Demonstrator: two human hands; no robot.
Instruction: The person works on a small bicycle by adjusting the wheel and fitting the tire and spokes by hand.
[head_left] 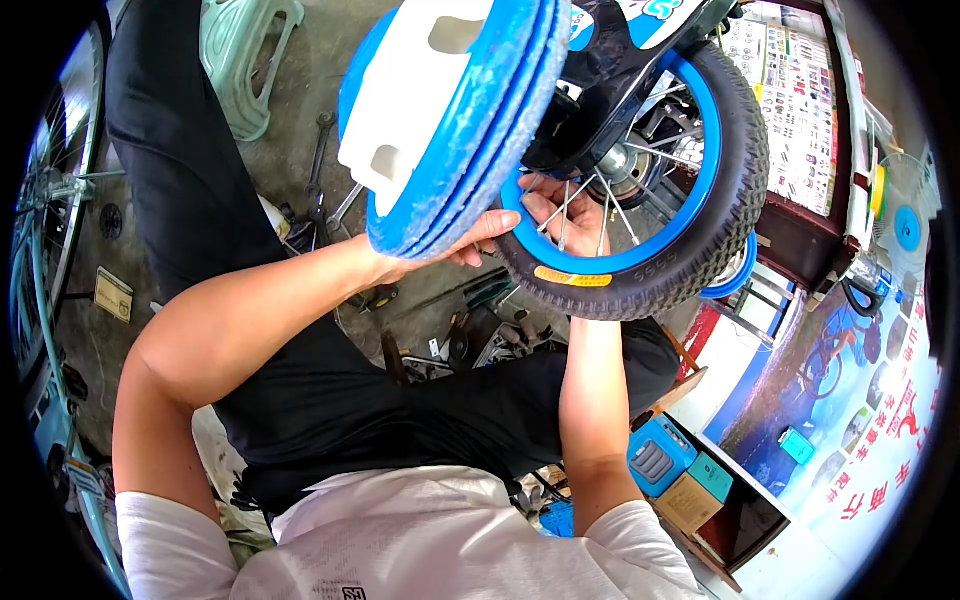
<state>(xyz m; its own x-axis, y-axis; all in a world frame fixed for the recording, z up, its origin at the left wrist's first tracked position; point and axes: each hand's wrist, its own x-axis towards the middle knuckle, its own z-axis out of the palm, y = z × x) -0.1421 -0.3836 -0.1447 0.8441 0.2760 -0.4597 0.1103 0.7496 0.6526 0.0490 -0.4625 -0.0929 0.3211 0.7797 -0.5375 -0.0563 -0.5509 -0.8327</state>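
Behind the spokes (pixel 618 209) curls the right hand (pixel 578 222), left hand (pixel 474 241) at the tyre (pixel 690 268), each grip's hold unclear.

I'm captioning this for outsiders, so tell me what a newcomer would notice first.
Probably the knobbly black tyre on its bright blue rim, upper right of centre, with the right hand in among the spokes. Next, the bulky blue-and-white part at top centre, just above the left hand; then the printed cyclist at far right.
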